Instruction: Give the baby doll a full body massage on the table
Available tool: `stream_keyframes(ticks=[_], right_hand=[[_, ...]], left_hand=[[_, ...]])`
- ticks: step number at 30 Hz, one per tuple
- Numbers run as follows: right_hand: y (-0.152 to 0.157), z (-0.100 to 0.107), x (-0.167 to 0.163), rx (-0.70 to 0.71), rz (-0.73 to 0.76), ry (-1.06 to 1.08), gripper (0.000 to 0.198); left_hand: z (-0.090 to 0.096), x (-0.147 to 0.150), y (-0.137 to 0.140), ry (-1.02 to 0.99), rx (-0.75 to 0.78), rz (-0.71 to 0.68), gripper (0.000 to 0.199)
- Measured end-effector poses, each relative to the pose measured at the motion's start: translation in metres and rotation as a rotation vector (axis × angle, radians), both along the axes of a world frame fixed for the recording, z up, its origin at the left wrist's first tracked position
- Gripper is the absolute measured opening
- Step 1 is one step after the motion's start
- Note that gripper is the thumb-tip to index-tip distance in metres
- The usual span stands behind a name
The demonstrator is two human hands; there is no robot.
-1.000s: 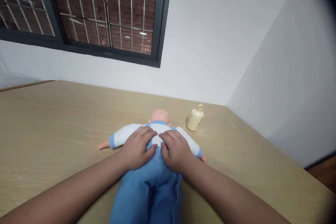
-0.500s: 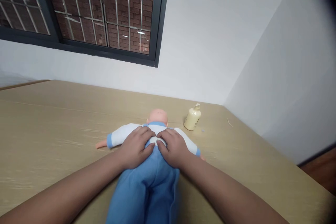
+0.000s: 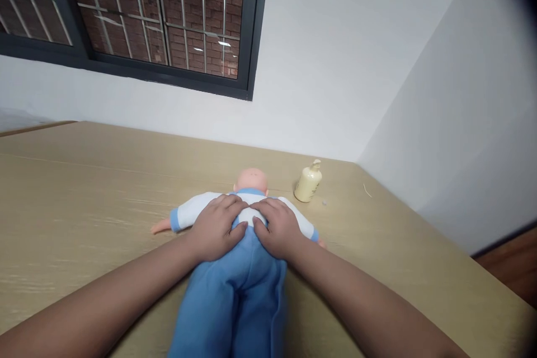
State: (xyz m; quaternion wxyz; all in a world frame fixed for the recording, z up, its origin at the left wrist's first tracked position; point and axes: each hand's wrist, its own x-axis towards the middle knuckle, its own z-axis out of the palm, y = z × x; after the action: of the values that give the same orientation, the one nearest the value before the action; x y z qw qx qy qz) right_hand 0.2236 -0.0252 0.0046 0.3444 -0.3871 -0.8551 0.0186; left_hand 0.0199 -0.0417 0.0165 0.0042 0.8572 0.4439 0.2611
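Observation:
A baby doll (image 3: 247, 260) in a white top with blue cuffs and blue trousers lies on the table, its bald head pointing away from me and its arms spread to both sides. Its face is out of sight. My left hand (image 3: 218, 227) rests open on the left side of the doll's back, thumb toward the middle. On the right side of the back lies my right hand (image 3: 277, 226), also open, its fingertips close to those of the left. A strip of white cloth shows between the two thumbs and fingers.
Beyond the doll's right side stands a cream pump bottle (image 3: 308, 183). A small pale bit (image 3: 324, 202) and a thin curved strand (image 3: 367, 190) lie near it on the wooden table (image 3: 96, 179). White walls and a barred window (image 3: 168, 17) border the far side.
The whole view has tilted slightly, so the doll, bottle and window sit a little higher in the picture. Both hands stay on the doll's back, their fingertips slightly farther up it.

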Motion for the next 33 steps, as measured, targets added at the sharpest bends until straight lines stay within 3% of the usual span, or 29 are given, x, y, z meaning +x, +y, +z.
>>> stream_keyframes(ticks=[5,8,15,19,28,33], right_hand=[[0.007,0.01,0.0,-0.18,-0.047,0.009,0.017],[0.01,0.008,0.001,-0.203,-0.042,0.058,0.017],[0.005,-0.006,0.003,0.077,-0.003,0.108,0.033],[0.006,-0.012,0.003,0.114,-0.049,0.049,0.039],[0.01,0.006,0.001,-0.114,-0.065,-0.092,0.021],[0.008,0.007,-0.001,-0.153,-0.069,-0.074,0.025]], left_hand=[[0.007,-0.002,0.005,0.031,-0.063,-0.005,0.029],[0.006,-0.002,0.004,0.014,-0.043,-0.024,0.031],[-0.005,-0.003,-0.001,-0.036,0.098,0.023,0.051],[-0.008,-0.005,0.001,-0.02,0.072,0.033,0.055],[0.003,-0.008,0.011,-0.004,-0.055,-0.017,0.036],[0.003,-0.008,0.01,-0.012,-0.063,-0.036,0.033]])
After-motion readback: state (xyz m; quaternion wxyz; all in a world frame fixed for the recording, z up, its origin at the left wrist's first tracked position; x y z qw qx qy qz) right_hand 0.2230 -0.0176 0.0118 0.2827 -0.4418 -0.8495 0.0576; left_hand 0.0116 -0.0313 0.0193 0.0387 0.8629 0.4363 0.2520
